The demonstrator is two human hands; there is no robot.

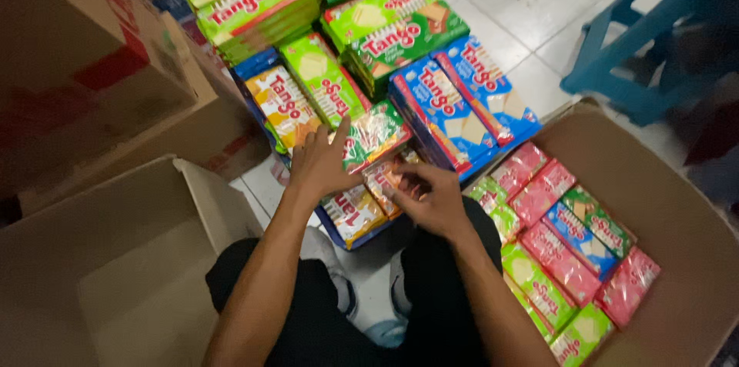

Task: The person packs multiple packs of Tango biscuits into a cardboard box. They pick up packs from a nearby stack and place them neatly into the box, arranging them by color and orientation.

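My left hand (319,163) rests flat on a stack of snack packs, its fingers spread over a green pack (376,134). My right hand (433,199) pinches an orange wafer pack (382,180) lying on the pile just in front of my knees. A yellow pack (352,213) lies under both hands. Behind them stand stacks of green packs (254,1), more green ones (400,32) and blue packs (462,101).
An open cardboard box (670,205) at the right holds rows of pink, green and blue packs (566,251). Another open box (115,259) is at the left, with closed cartons (85,67) behind it. A blue stool (623,51) stands at the back right on the white tiled floor.
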